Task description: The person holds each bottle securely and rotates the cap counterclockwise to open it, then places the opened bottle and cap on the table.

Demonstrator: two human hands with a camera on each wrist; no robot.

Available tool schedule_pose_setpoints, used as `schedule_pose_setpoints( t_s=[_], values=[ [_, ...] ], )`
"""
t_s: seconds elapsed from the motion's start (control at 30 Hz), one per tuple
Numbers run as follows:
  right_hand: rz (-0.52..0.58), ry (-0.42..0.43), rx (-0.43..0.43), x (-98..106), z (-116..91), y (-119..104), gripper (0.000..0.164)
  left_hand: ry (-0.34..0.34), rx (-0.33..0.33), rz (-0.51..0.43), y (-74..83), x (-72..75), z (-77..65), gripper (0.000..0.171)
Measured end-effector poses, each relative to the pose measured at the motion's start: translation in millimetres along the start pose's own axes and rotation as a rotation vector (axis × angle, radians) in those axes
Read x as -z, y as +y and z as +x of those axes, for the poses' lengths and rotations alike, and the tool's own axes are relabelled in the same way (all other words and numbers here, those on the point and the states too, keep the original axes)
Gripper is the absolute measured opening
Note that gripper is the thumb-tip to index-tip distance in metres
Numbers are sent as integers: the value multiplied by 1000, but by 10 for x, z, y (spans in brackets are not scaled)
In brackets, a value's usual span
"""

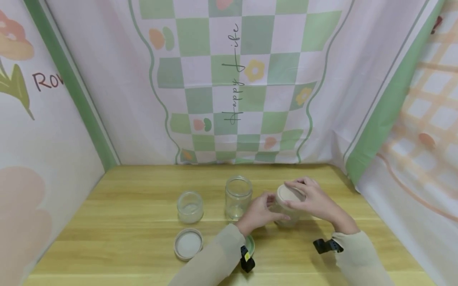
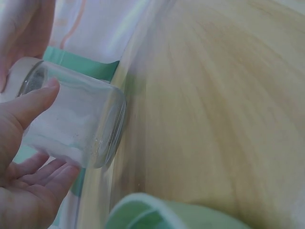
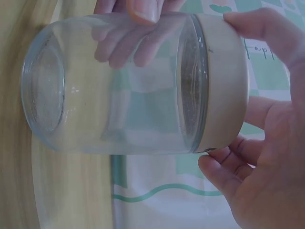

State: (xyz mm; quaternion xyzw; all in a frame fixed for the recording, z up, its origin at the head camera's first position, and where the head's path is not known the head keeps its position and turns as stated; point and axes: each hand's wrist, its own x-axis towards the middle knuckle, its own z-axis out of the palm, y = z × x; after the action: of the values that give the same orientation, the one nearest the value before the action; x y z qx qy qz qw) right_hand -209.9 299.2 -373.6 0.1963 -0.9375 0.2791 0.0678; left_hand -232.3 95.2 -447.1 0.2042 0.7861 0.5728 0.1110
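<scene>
A clear glass jar (image 3: 119, 119) with a cream lid (image 3: 224, 86) on its mouth stands at the right of the table in the head view. My right hand (image 1: 316, 200) grips the lid from above, thumb and fingers spread round its rim. Lower down, my left hand (image 1: 259, 212) holds the jar's side between thumb and fingers. The left wrist view shows the left thumb (image 2: 38, 102) lying along the glass, and the other fingers curve round the opposite side. The lid sits flush along the jar's neck in the right wrist view.
A tall lidless glass jar (image 1: 238, 188) stands just left of my left hand, and a shorter lidless jar (image 1: 190, 216) farther left. In front lies a pale upturned lid (image 1: 188, 244). A green lid (image 1: 251, 246) is partly hidden under my left wrist. Curtains border the wooden table (image 1: 118, 222).
</scene>
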Motion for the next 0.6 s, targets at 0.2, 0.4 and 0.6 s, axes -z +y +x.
schedule_pose_setpoints(
  t_s=[0.2, 0.4, 0.6],
  values=[
    [20, -34, 10, 31, 19, 54, 63, -1, -5, 1, 5, 9, -4, 73],
    [55, -76, 123, 40, 66, 151, 59, -7, -20, 7, 7, 22, 9, 72],
    [167, -146, 183, 52, 58, 227, 63, -8, -30, 23, -22, 7, 4, 73]
  ],
)
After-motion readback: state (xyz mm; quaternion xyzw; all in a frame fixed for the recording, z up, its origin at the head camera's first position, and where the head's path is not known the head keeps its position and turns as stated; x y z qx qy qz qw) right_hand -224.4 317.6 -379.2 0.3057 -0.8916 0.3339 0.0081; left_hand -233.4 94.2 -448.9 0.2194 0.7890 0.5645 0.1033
